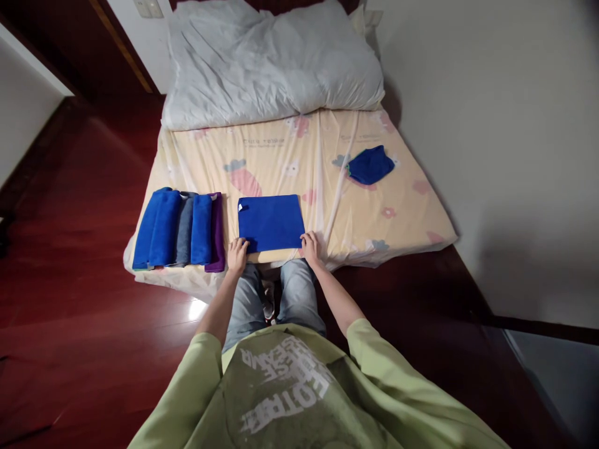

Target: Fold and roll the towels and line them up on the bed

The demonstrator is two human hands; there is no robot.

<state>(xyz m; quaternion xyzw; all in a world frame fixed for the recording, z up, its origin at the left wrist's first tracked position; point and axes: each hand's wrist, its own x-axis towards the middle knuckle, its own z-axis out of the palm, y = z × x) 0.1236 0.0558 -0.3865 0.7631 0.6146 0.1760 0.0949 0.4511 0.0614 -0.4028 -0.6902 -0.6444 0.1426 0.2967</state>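
A blue towel [271, 221] lies flat as a rectangle at the bed's near edge, with a small white tag at its far left corner. My left hand [238, 255] is closed on its near left corner, fingers curled over the edge. At the near right corner, my right hand [309, 246] pinches the cloth in the same way. To the left, several folded towels lie side by side: blue ones [163, 227], a grey one [184, 229] and a purple one [216, 237]. A crumpled blue cloth [371, 166] with a bit of green edging rests farther off to the right.
The bed [276, 162] has a pale yellow sheet with carrot and rabbit prints. A bulky grey-white quilt [276, 68] is heaped at its far end. A wall [491, 137] runs along the right, and dark red floor [84, 249] lies to the left.
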